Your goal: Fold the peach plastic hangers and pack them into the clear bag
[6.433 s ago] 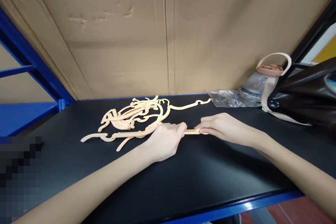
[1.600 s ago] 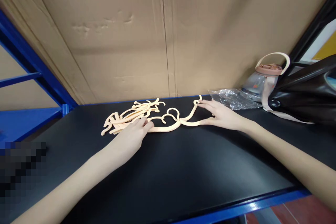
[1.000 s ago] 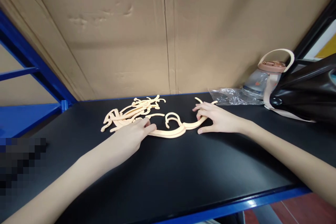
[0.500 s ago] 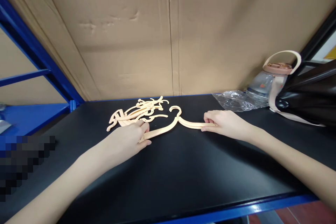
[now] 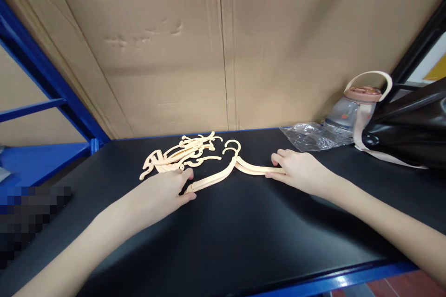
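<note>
Pinching the right-hand ends of two hangers (image 5: 237,159) between the thumb and curled fingers of the right hand (image 5: 304,174)
Holding the thumb and forefinger of the left hand (image 5: 158,195) apart around the left-hand ends, showing a gap inside this looser grip and giving no clear way to tell about contact there
Spanning with the pair the stretch between both grips, resting one hanger almost on top of the other on the black table (image 5: 226,241)
Pointing both hooks (image 5: 239,147) toward the far side, midway between the grips, slightly out of line with each other and curling toward the left grip's side
Having a heap (image 5: 177,154) of more hangers in a tangle just beyond the left grip, near the far edge of the table, with one thin curved piece stretching toward the hooks
Facing a cardboard wall (image 5: 167,65) beyond both grips, with a vertical seam above the hooks
Having a crumpled clear bag (image 5: 303,136) beyond the right grip, apart from it, and a bottle (image 5: 339,113) with a pinkish lid and strap farther to the right
Showing a dark glossy thing (image 5: 414,123) at the far right, beside the bottle, and a blue frame (image 5: 75,113) well to the left of the left grip
</note>
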Action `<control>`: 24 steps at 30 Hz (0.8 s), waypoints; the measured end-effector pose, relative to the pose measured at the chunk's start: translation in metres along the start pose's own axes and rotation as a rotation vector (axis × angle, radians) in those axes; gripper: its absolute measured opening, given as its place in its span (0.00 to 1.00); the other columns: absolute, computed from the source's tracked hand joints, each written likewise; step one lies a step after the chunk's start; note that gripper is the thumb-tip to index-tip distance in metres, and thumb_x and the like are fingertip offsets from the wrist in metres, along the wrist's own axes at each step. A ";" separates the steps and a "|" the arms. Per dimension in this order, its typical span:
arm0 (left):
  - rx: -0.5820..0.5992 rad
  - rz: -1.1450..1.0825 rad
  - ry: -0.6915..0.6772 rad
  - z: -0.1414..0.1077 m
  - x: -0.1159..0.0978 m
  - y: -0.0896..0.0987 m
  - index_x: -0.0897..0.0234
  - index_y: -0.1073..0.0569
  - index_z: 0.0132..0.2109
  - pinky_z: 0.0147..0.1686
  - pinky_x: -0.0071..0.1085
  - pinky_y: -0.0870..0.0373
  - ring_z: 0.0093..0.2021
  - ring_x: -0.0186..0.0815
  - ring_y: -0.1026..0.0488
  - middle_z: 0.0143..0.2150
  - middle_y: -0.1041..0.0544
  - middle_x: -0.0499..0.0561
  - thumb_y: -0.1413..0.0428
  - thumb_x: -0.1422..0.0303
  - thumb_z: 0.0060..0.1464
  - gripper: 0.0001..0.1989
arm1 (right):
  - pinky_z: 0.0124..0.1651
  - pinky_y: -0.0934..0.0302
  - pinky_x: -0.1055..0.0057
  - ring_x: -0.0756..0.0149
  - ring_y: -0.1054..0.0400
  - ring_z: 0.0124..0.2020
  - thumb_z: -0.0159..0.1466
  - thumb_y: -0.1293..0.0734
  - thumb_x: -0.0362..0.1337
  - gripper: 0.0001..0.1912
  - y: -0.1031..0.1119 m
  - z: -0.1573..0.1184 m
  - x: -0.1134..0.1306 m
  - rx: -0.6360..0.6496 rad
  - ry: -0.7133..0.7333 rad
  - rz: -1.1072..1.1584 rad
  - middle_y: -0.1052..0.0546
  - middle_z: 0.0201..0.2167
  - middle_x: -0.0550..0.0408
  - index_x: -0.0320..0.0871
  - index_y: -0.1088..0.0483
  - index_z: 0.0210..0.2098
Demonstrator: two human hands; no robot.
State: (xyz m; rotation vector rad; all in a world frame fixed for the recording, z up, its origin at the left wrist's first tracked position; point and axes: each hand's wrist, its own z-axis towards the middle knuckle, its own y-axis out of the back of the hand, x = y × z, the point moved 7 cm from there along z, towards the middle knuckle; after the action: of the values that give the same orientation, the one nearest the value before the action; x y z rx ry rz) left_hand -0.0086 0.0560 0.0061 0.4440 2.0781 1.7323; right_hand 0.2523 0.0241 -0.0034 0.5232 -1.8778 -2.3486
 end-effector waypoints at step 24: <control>-0.167 0.204 -0.057 0.009 -0.037 -0.004 0.63 0.35 0.36 0.30 0.32 0.39 0.33 0.41 0.29 0.32 0.27 0.53 0.55 0.69 0.54 0.05 | 0.29 0.46 0.71 0.64 0.34 0.30 0.67 0.43 0.42 0.13 -0.002 0.000 0.004 0.019 0.124 0.118 0.29 0.28 0.54 0.43 0.38 0.29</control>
State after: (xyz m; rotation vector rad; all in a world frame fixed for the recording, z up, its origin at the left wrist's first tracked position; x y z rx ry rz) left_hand 0.0285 0.0449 0.0042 0.6656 1.8853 1.9656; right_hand 0.2490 0.0239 -0.0061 0.5310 -1.8258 -2.1741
